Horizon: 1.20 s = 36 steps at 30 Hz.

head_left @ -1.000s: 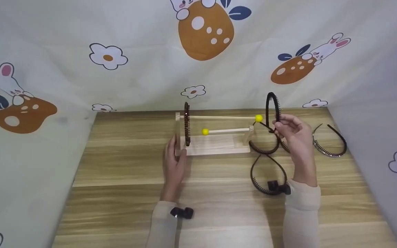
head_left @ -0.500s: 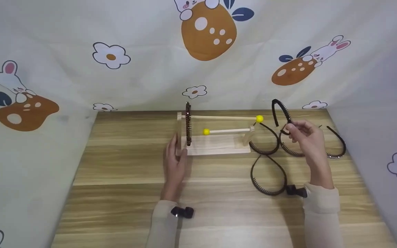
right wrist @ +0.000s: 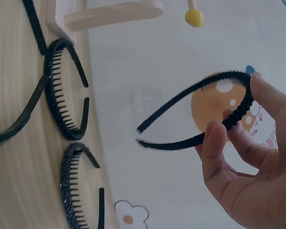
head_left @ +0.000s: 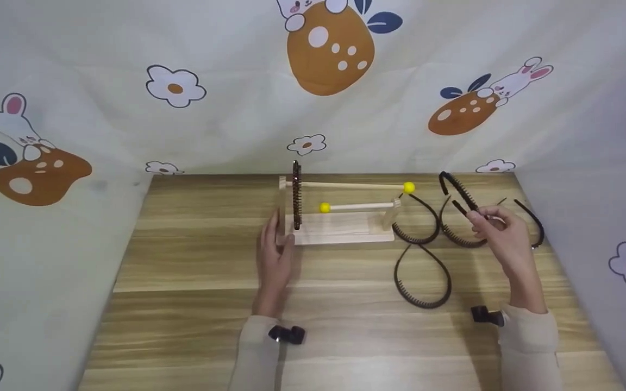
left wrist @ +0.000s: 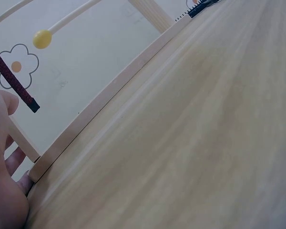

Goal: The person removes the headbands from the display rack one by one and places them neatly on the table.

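A black headband (right wrist: 181, 144) is hovering over the back right part of the table (head_left: 182, 336), and the person's right hand (head_left: 500, 233) is pinching it between thumb and fingers, its two ends pointing away from the palm.

Over on the other side, the left hand (head_left: 276, 258) is gripping the left end of a pale wooden stand (head_left: 340, 238). Two rods are running along the stand, one from each upright, each ending in a yellow ball; a reddish-brown headband (head_left: 296, 203) is hanging on the longer rod (head_left: 351, 185), near the gripped end.

Just right of the base, a dark headband (head_left: 419, 240) is lying on the table; another headband (head_left: 424, 306) is lying nearer the person. A third headband (head_left: 459, 243) is lying partly behind the right hand, and a glittery headband (right wrist: 66, 186) is resting farther right, partly hidden from the head camera.

Small black devices (head_left: 287, 335) are sitting at both wrists, by pale sleeves (head_left: 256, 358). Behind everything, a printed cloth (head_left: 226, 136) is hanging, showing rabbits and flowers.
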Available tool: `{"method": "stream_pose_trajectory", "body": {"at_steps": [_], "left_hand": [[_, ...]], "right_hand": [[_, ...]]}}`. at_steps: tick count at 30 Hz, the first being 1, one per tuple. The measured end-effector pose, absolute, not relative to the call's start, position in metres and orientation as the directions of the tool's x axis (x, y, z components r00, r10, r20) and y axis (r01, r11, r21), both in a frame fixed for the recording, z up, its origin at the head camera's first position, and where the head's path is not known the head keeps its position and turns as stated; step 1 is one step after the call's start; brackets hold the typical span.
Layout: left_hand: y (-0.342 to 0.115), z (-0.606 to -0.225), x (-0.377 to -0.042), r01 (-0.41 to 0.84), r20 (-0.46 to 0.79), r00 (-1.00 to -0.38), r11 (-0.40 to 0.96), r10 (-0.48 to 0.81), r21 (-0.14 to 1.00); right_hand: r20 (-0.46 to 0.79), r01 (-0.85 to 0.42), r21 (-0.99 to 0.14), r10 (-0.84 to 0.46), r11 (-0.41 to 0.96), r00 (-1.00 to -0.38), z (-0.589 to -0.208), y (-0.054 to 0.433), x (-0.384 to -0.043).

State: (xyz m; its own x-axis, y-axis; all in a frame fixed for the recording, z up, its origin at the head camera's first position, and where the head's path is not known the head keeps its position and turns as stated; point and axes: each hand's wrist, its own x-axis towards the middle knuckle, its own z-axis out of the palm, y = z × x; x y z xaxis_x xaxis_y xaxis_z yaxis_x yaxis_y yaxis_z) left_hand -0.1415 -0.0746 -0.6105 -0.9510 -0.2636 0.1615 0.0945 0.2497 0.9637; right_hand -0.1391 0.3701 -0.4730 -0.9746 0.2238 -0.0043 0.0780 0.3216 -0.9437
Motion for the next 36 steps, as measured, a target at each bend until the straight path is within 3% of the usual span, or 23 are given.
{"method": "stream_pose_trajectory", "body": {"at_steps": [8, 17, 26, 36], "left_hand": [[-0.073, -0.611, -0.143, 0.129, 0.190, -0.948, 0.239, -0.256, 0.963], [-0.072, -0.613, -0.142, 0.157, 0.207, -0.946, 0.208, -0.248, 0.965], [-0.074, -0.615, -0.143, 0.200, 0.254, -0.932, 0.218, -0.258, 0.955], [-0.074, -0.612, -0.142, 0.154, 0.214, -0.939, 0.227, -0.268, 0.962]], "right_hand": [[0.055, 0.009, -0.854, 0.108, 0.519, -0.993, -0.488, 0.384, -0.124], [0.059, -0.011, -0.818, 0.064, 0.575, -0.996, -0.497, 0.404, -0.102], [0.139, -0.083, -0.701, 0.021, 0.708, -0.990, -0.507, 0.425, -0.084], [0.212, -0.181, -0.643, -0.054, 0.744, -0.976, -0.517, 0.438, -0.070]]}}
